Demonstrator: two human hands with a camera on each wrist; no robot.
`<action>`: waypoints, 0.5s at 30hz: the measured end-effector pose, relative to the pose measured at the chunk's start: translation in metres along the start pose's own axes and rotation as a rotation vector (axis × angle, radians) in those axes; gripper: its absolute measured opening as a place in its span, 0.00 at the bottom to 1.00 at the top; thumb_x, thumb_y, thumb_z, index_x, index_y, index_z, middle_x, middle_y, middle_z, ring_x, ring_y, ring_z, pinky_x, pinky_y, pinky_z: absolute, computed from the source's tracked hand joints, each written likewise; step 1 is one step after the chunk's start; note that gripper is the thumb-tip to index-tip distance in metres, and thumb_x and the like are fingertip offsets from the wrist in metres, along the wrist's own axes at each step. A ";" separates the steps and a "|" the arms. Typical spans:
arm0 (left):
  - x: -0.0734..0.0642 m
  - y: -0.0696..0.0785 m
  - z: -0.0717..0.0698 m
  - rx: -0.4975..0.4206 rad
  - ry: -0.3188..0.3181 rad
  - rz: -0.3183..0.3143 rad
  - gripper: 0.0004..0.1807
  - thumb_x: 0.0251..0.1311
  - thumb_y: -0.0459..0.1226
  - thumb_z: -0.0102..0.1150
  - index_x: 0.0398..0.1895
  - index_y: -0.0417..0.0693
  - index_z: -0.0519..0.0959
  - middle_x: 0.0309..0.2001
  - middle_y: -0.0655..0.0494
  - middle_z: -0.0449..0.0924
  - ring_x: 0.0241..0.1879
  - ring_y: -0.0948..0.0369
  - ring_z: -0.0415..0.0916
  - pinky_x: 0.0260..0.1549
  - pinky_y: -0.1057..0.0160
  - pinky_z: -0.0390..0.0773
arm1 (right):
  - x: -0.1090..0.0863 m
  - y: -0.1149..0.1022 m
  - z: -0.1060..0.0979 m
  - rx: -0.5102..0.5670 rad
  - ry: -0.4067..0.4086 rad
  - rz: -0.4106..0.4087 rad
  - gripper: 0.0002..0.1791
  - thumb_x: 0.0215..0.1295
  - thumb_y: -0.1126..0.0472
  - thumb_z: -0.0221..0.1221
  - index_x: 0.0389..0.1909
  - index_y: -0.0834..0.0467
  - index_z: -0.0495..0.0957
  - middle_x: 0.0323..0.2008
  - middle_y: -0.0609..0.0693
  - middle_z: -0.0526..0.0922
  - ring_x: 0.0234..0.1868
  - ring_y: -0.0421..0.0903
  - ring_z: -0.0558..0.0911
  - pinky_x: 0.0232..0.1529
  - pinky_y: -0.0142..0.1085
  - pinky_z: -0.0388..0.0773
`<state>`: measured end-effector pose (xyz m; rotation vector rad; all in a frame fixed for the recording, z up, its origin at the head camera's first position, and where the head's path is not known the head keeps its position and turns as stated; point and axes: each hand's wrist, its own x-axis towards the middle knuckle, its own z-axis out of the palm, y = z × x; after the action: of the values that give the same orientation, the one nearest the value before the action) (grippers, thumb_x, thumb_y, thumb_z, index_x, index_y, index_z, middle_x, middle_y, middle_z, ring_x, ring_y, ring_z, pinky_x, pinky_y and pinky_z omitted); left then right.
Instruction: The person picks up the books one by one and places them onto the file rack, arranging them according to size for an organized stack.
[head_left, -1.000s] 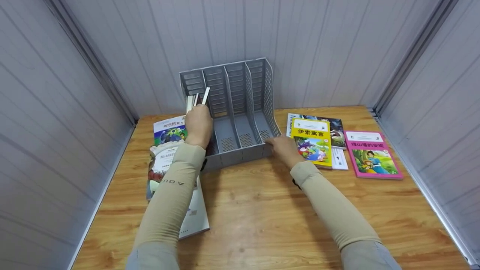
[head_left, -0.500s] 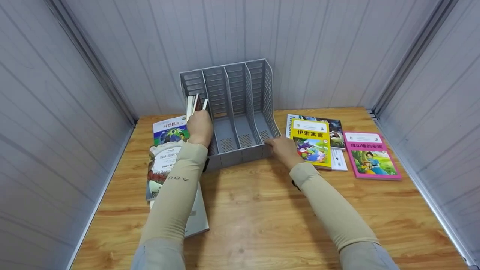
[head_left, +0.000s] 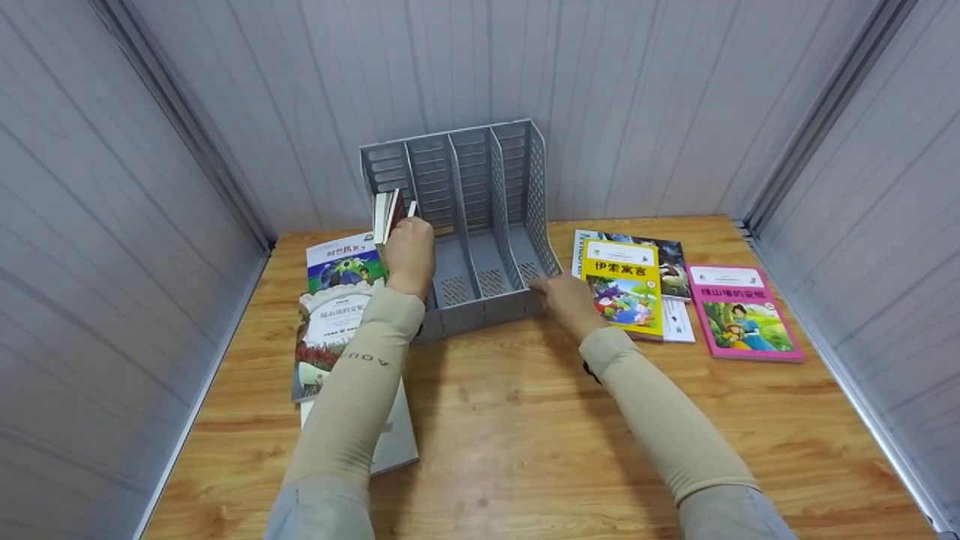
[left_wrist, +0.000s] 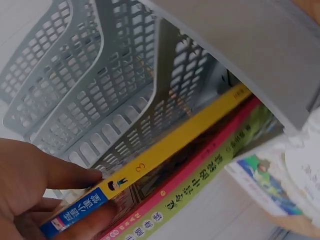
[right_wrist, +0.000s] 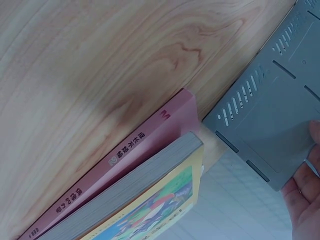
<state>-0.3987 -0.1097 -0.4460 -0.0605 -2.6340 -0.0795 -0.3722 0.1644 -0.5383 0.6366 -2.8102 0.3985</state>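
A grey magazine file rack (head_left: 480,306) with several compartments stands against the back wall. My left hand (head_left: 409,251) is at its leftmost compartment. In the left wrist view, my left thumb and fingers (left_wrist: 75,177) pinch the upper end of a yellow-spined book (left_wrist: 165,142), its far end down behind the rack's front lip. Beside it in the same compartment lean a red-spined book (left_wrist: 200,167) and a green-spined one (left_wrist: 215,172). At the rack's front right corner, my right hand (head_left: 566,300) grips the edge, fingers (right_wrist: 300,187) curled at the corner.
Left of the rack lie overlapping books: a blue-green one (head_left: 345,262), one with a white oval (head_left: 330,319) and a white one (head_left: 394,442). A yellow book (head_left: 622,289) tops a pile to the right, with a pink book (head_left: 744,311) beyond.
The book in my left hand has sunk lower into the leftmost compartment, and that hand has shifted down and slightly right. My right hand keeps its hold on the rack's corner.
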 end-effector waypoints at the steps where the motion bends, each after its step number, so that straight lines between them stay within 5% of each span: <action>1: -0.001 0.001 0.000 0.035 0.016 0.012 0.15 0.77 0.24 0.47 0.52 0.18 0.82 0.45 0.28 0.88 0.43 0.42 0.91 0.37 0.49 0.92 | 0.000 0.000 0.000 -0.001 -0.005 0.000 0.15 0.74 0.70 0.62 0.54 0.57 0.90 0.43 0.59 0.94 0.41 0.60 0.91 0.45 0.58 0.88; 9: -0.002 0.009 -0.005 0.183 0.057 0.130 0.16 0.78 0.30 0.48 0.49 0.27 0.85 0.51 0.33 0.84 0.52 0.42 0.83 0.51 0.48 0.85 | 0.000 0.000 -0.012 0.032 -0.084 0.003 0.12 0.78 0.69 0.59 0.54 0.59 0.87 0.45 0.59 0.92 0.46 0.60 0.90 0.49 0.56 0.87; 15: -0.013 0.011 0.000 0.089 0.089 0.319 0.08 0.70 0.29 0.58 0.38 0.34 0.85 0.41 0.39 0.85 0.44 0.43 0.84 0.46 0.47 0.84 | -0.008 0.008 -0.025 0.122 -0.044 0.059 0.24 0.76 0.68 0.64 0.70 0.63 0.79 0.65 0.63 0.85 0.67 0.62 0.84 0.70 0.55 0.80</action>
<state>-0.3862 -0.0996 -0.4517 -0.4341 -2.5015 0.1399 -0.3644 0.1827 -0.5186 0.5949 -2.8694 0.5770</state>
